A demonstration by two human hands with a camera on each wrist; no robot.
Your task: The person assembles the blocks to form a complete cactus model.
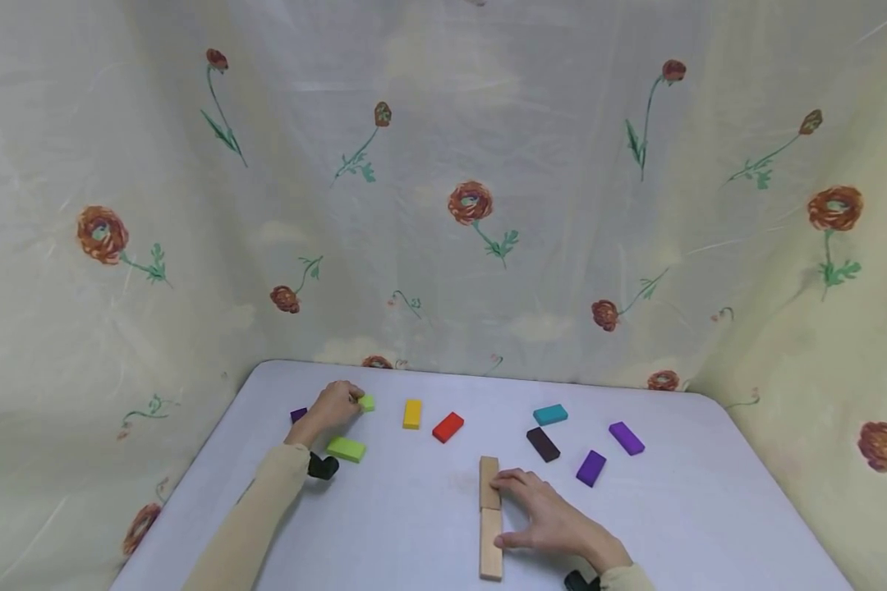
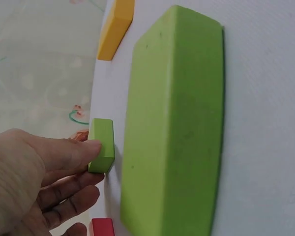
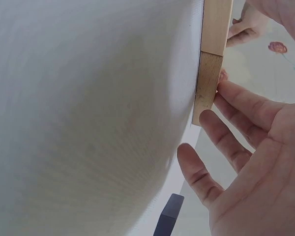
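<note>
At the far left of the table my left hand (image 1: 337,404) pinches a small light green block (image 2: 102,145) between thumb and fingers. A second light green block (image 1: 346,449) lies nearer, beside the left wrist, and looms large in the left wrist view. My right hand (image 1: 550,517) is at two plain wooden blocks laid end to end in a line. Its index fingertip touches the far wooden block (image 1: 489,483), and the thumb tip is at the side of the near wooden block (image 1: 491,546). The other right fingers (image 3: 196,167) are spread apart.
Right of the left hand lie a yellow block (image 1: 411,414) and a red block (image 1: 448,427). Farther right are a teal block (image 1: 550,414), a dark brown block (image 1: 543,444) and two purple blocks (image 1: 626,438). A dark purple block (image 1: 298,415) is partly hidden behind the left wrist. Flowered curtains (image 1: 429,164) surround the table.
</note>
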